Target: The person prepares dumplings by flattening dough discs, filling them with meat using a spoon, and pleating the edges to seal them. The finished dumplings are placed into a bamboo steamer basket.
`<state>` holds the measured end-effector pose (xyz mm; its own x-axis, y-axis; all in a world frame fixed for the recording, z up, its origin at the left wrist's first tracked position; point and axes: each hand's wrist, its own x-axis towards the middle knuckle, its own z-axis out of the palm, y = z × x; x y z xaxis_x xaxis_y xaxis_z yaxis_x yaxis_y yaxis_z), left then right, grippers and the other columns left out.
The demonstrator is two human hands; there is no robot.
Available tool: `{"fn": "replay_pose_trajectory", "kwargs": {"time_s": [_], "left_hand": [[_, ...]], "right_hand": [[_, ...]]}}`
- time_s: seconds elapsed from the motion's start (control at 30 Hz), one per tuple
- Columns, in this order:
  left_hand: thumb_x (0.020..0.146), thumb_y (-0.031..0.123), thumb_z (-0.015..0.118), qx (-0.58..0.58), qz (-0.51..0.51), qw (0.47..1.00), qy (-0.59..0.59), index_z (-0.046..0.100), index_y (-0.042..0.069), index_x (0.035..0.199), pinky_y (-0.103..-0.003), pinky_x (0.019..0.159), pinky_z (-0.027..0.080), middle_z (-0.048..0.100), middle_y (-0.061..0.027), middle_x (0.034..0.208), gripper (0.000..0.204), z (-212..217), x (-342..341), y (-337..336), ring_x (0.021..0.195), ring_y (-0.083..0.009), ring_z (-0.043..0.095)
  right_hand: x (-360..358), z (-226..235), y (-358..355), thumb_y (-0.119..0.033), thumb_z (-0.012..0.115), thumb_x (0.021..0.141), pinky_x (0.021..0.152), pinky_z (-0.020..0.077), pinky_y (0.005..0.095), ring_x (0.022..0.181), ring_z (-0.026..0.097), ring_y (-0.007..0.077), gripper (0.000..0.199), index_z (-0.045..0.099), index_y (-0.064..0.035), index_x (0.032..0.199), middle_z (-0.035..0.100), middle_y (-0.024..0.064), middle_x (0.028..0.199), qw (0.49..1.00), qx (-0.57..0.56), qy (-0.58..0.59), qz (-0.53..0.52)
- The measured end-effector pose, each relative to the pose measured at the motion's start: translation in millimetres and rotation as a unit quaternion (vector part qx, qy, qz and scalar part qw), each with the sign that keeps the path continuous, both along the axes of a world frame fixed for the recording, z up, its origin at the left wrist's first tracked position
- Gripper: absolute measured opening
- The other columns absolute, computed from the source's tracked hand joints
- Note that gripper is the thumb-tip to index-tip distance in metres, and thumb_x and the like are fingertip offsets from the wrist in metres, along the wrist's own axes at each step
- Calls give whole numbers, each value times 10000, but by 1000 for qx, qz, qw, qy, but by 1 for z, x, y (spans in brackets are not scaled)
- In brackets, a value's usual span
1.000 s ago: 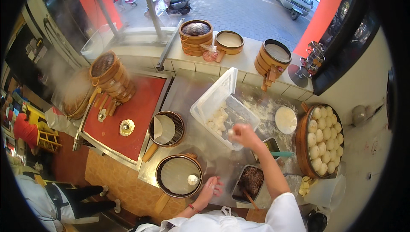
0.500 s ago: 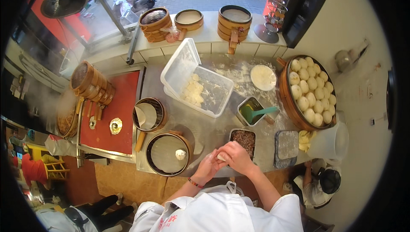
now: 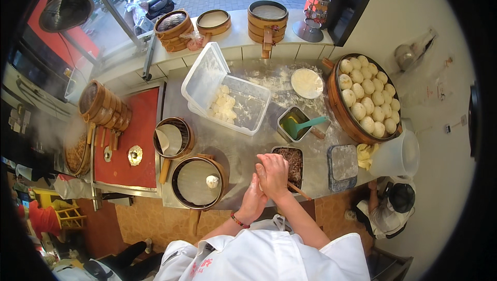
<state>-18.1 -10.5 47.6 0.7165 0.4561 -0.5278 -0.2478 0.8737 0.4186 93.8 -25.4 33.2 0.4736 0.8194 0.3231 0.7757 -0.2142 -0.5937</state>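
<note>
My left hand (image 3: 251,202) and my right hand (image 3: 273,174) are pressed palm to palm over the table's near edge. Between the palms nothing shows now; the white piece of dough they pinched half a second ago is hidden there. Just beyond my right hand is a metal tray of dark, crumbly filling (image 3: 294,162), a wooden stick (image 3: 300,192) jutting from its near side. Left of my hands sits a round steamer (image 3: 194,185) with one small white bun (image 3: 212,181) on its liner. A lidded plastic box (image 3: 251,106), lid raised, holds several dough pieces (image 3: 224,106).
Rightward stand a big steamer full of buns (image 3: 368,97), a grey slab (image 3: 343,163) and a translucent bucket (image 3: 401,151). A metal container with a green-handled tool (image 3: 310,123) is beyond the filling. Steam rises at left by stacked steamers (image 3: 105,106). A person (image 3: 396,208) is at lower right.
My hands have gone from pinching the white dough with fingertips to lying palm against palm, slightly farther left. The stick by the filling has come into sight. The whole view has shifted a little.
</note>
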Motion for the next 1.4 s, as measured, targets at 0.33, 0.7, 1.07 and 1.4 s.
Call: {"fn": "replay_pose_trajectory", "kwargs": {"time_s": [0.33,0.7,1.07,1.4], "left_hand": [[1070,334,454,6,-51,993,-103,436,5,1404,-408,1113,430,542,-163,1395,468,-27,-4,8,1305,-281,532],[1009,137,569,56,-77,994,53,503,1,1274,-390,984,534,611,-197,1276,305,-55,-28,3,1146,-296,643],[1013,70,533,77,-150,979,116,531,-7,1235,-318,902,559,651,-139,1153,235,-56,-32,-2,986,-197,669],[999,75,557,58,-195,974,96,534,0,1240,-323,885,565,649,-135,1170,254,-66,-27,-12,997,-192,670]], "right_hand": [[20,4,-21,-266,628,935,970,460,366,1143,581,216,363,600,-32,1211,641,82,1149,865,177,465,-64],[21,-6,-149,-198,707,847,756,530,444,898,648,323,404,552,-80,1200,591,124,1013,944,-318,-64,-64],[32,4,-162,-82,593,870,658,543,476,753,665,369,341,562,-78,1210,632,142,898,953,-304,0,-2],[49,38,-159,-76,594,815,570,532,449,650,676,343,265,631,-63,1077,656,158,761,911,-399,-104,23]]}}
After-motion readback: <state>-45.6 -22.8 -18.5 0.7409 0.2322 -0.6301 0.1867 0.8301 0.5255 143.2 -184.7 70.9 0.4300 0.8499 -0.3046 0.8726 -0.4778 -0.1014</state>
